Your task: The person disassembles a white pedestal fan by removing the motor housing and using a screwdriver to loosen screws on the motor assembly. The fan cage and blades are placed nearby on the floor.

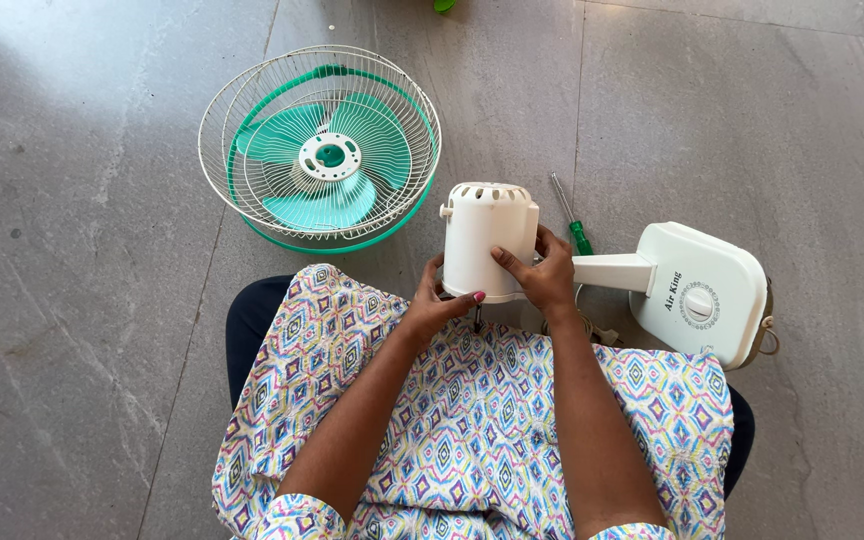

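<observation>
both hands grip the white motor housing (487, 238), a ribbed, vented plastic drum held just above the lap. left hand (434, 305) wraps the housing's lower left edge, thumb across its bottom rim, fingers clamped on the plastic. right hand (542, 272) presses on the housing's right side, fingers spread over the wall and closed on it. a short dark shaft pokes down from the housing's underside, between the hands.

right of the housing, touching it by a white neck, lies the white fan base (697, 295) with a round dial on its face, resting flat on the grey tiled floor (72, 300). a thin cord loops at the base's far right edge. just behind the housing's right shoulder, a green-handled screwdriver (570, 215) lies on the floor, its handle partly hidden by the right hand and the neck.

up and left of the housing, near but apart from it, a round wire fan guard (320, 148) lies flat with teal blades (327, 160) inside it and a teal rim beneath. below the housing, a patterned garment (472, 430) covers the lap. a small green object shows at the top edge, well beyond the housing.
</observation>
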